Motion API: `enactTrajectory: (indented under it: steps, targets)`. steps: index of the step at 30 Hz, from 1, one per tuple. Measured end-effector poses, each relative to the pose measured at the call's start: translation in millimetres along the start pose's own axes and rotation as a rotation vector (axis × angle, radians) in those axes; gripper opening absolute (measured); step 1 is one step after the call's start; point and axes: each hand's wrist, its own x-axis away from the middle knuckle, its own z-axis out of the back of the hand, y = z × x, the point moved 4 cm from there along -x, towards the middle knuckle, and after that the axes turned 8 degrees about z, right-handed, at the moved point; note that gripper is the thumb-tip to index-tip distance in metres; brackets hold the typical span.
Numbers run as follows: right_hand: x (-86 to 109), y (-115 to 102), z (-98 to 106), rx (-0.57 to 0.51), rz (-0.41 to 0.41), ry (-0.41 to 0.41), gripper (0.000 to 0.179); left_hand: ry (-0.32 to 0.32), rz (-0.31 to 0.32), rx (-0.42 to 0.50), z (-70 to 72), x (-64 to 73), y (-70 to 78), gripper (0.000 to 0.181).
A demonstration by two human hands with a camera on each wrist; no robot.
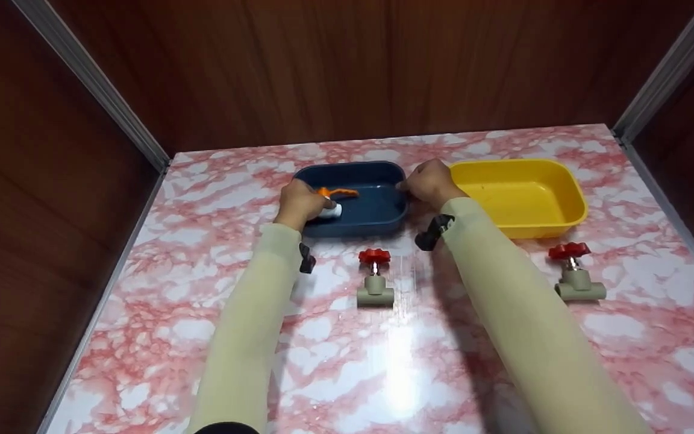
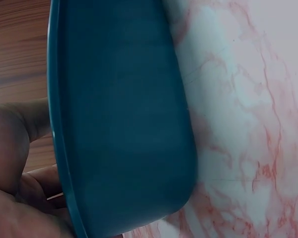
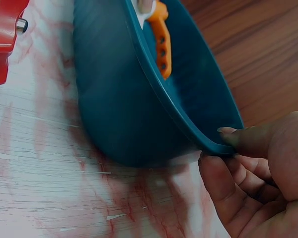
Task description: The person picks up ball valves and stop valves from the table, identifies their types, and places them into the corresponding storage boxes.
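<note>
At the far middle of the pink-veined table, a dark blue basin stands between the two hands. The left hand reaches in over its left end and grips a white fitting with an orange handle. The fitting's white end pokes out to the right of the grip, and the handle lies just beyond it, pointing right. The fingers are curled close, with part of the hold hidden; whether the fitting touches the basin's floor cannot be told. At the right end, the right hand pinches the basin's rim, thumb inside the wall and fingers outside.

Both forearms stretch out from the near side in pale sleeves: the left slants slightly right toward its far end, while the right crosses more steeply from near right to far left. The wrists sit low, beside the basin's ends.

Just right of the right hand stands a yellow basin. One red-wheeled valve lies nearer than the blue basin, a second valve nearer than the yellow one.
</note>
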Motion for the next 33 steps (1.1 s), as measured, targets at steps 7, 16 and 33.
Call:
enactTrajectory:
  steps: [7, 16, 33]
  targets:
    - [0.9, 0.3, 0.0, -0.007, 0.016, 0.002, 0.015, 0.007, -0.01, -0.007, 0.1, -1.6, -0.8, 0.051]
    - [0.0, 1.1, 1.1, -0.018, 0.002, -0.019, 0.018, -0.001, -0.056, -0.049, -0.6, -4.6, 0.3, 0.059]
    - [-3.3, 2.5, 0.3, 0.046, 0.029, 0.009, 0.023, 0.067, -0.087, -0.067, -3.2, 2.0, -1.8, 0.047]
